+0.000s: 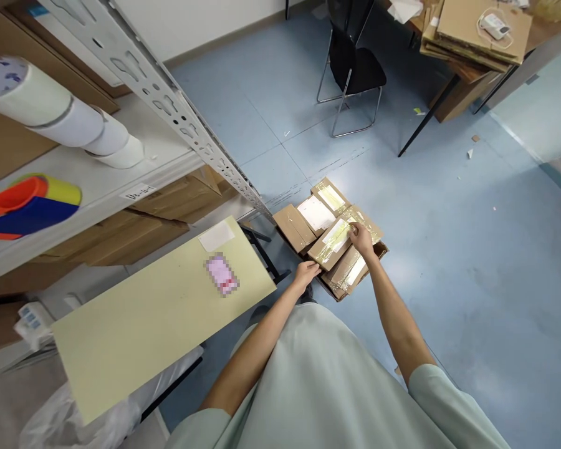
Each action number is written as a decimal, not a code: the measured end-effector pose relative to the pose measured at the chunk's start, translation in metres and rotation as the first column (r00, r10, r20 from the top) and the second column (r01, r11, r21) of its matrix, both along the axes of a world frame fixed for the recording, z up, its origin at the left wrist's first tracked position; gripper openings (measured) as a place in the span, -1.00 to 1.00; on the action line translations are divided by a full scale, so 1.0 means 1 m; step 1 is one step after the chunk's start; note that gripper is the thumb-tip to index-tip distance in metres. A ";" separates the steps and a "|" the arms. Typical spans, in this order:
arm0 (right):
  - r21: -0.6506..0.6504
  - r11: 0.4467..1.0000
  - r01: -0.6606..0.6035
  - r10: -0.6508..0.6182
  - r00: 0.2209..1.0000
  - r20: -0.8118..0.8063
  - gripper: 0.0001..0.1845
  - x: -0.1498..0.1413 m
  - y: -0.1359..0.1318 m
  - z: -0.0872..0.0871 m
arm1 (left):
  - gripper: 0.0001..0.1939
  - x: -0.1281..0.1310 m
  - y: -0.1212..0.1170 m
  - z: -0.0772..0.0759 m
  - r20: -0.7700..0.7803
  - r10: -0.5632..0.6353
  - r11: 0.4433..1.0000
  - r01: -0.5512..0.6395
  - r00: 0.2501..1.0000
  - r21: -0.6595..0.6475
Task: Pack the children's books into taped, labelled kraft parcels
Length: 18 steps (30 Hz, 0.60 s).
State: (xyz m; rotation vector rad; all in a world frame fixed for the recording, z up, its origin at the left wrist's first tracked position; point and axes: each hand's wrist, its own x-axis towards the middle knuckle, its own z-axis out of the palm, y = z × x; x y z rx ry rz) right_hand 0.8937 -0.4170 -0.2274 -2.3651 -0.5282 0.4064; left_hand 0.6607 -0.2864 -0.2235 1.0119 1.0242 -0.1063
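Among other boxes (pixel 331 198), the taped box (pixel 333 241) slants near-left to far-right; the right hand (pixel 361 240) pinches its far end, the left hand (pixel 305 273) meets its near end, grip unclear.

brown boxes (pixel 322 254) (white labels (pixel 335 236)), pale yellow tabletop (pixel 163 318), blue floor (pixel 449 262), black chair (pixel 343 59)

Both bare arms (pixel 395 305) stretched forward
Left hand (pixel 307 273) extends its fingers (pixel 315 269) inward; right hand (pixel 361 239), farther forward, bends its fingers.
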 end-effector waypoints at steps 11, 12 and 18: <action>0.070 0.997 -0.040 0.032 0.993 0.112 -0.53 -0.043 -0.009 0.027 | -0.67 -0.078 0.020 0.034 0.003 -0.005 1.000 0.005 1.000 -0.007; 0.090 0.994 -0.054 0.045 0.994 0.101 -0.52 -0.052 -0.007 0.030 | -0.66 -0.089 0.021 0.039 0.004 -0.007 1.000 0.007 1.000 -0.003; 0.166 0.974 -0.151 0.156 0.988 -0.016 -0.45 -0.112 0.023 0.042 | -0.44 -0.145 0.022 0.070 0.007 0.108 0.994 -0.109 0.994 0.031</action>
